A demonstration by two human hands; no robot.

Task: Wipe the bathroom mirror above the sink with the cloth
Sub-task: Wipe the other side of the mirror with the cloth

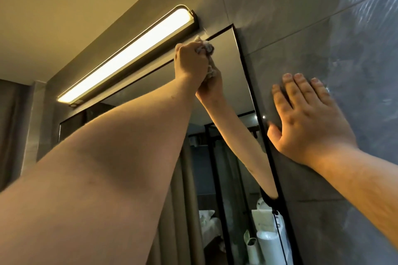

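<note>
Crumpled pale cloth (205,46) pressed against black-framed mirror (228,75), at its upper right corner

There's a long bar light (127,55) switched on, glowing warm up on the wall, grey marbled tiles (323,28) off to the right, and a beige ceiling (53,6) overhead.

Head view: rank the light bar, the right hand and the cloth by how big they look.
1. Light bar, the longest, running along the wall above the mirror.
2. Right hand, flat on the tile; it is nearer the camera, so its true size against the light is unsure.
3. Cloth, mostly hidden in the left hand.
</note>
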